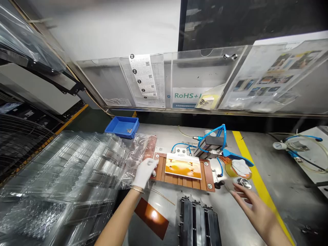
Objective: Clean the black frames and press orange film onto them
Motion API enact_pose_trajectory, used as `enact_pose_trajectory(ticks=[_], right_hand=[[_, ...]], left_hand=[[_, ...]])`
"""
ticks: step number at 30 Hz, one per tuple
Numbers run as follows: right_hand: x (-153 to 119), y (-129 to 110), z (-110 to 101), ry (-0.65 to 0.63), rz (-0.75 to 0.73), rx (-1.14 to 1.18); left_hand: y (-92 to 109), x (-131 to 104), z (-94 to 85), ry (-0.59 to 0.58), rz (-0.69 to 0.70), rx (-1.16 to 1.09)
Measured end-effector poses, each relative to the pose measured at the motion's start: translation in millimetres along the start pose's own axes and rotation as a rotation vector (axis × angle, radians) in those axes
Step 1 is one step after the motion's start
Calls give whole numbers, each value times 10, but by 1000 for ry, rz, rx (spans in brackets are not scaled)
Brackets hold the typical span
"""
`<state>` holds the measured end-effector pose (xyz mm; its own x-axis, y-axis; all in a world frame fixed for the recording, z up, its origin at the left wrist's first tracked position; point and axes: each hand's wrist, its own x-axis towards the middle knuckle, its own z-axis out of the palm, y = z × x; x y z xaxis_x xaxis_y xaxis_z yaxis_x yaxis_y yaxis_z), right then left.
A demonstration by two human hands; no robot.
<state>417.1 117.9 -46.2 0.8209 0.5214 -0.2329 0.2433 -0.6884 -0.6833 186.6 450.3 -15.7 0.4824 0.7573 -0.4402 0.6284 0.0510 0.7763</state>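
Clear trays [77, 171] crowd left; bare bench [230, 218] right of black rack [198, 222].

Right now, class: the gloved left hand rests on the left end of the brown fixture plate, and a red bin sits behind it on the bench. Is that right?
Not quite. The bin is blue, not red, as the head view shows. The rest holds: the gloved left hand rests on the left end of the brown fixture plate, with the bin behind it on the bench.

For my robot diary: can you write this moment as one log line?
left hand: gloved, on brown fixture | right hand: bare, open, near metal disc
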Motion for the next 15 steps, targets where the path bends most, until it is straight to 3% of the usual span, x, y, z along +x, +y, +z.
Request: enact_pose_trajectory(ticks=[2, 4, 6, 8, 11, 13, 15], right_hand=[[-252, 100, -70, -2, 90, -3], [-527, 198, -82, -35, 177, 15], [-781, 272, -24, -92, 221, 65], [-984, 314, 82, -143, 241, 120], [-1173, 335, 251, -213, 264, 153], [-1238, 347, 323, -257, 263, 167], [-1271, 383, 349, -277, 272, 183]], left_hand=[[-156, -332, 16, 64, 16, 56], [-353, -759, 197, 21, 9, 121], [-554, -1191, 518, -111, -9, 153], [-694, -1526, 879, -328, 81, 229], [-701, -1724, 1226, -318, 107, 277], [-609, -1693, 1229, -278, 53, 288], [-524, -1623, 1072, -262, -31, 290]])
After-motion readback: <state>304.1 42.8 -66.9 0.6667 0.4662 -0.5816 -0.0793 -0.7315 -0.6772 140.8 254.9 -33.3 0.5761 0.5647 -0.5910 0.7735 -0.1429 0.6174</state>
